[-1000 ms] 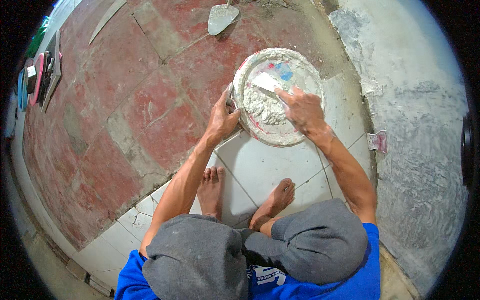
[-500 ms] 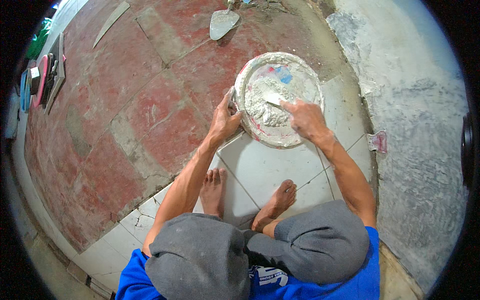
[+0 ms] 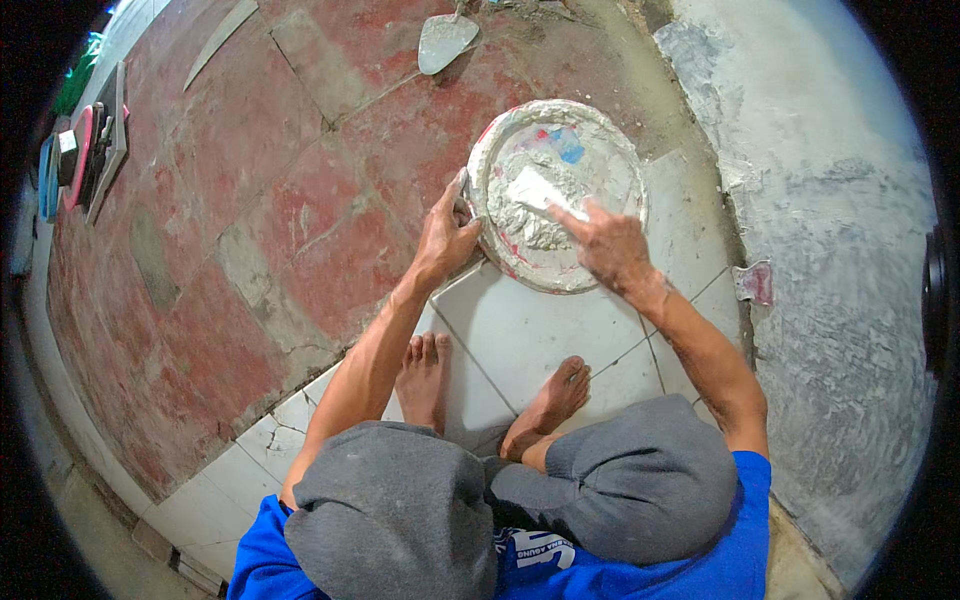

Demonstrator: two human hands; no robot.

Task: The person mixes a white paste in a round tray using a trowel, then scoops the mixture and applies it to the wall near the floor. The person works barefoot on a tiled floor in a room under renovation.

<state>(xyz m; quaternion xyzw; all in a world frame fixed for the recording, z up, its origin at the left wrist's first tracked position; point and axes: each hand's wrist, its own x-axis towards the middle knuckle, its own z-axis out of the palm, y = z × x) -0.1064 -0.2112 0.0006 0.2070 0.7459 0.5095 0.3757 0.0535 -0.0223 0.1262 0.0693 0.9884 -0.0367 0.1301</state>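
A round, shallow plastic lid or tray (image 3: pixel 486 150), its rim crusted with white residue, rests on the floor in front of my feet. On it lies a heap of crumbly white paste (image 3: pixel 538 228), with blue and red patches showing at the far side. My left hand (image 3: pixel 445 238) grips the lid's left rim between thumb and fingers. In my right hand (image 3: pixel 612 248) is a putty knife (image 3: pixel 536 187), index finger stretched along it. Its pale, bright blade sits flat over the paste; the handle is mostly hidden by my fingers.
Beyond the lid a trowel (image 3: pixel 447 43) lies on worn red floor (image 3: pixel 330 200). White tiles (image 3: pixel 530 320) lie beneath my feet. A patchy grey-white plastered surface (image 3: pixel 830 250) runs along the right. Several flat items, one a pink-rimmed piece (image 3: pixel 82 150), lean at the far left.
The putty knife has shifted slightly left and away, and its blade now shows broad face up over the paste. My left hand keeps its hold on the rim.
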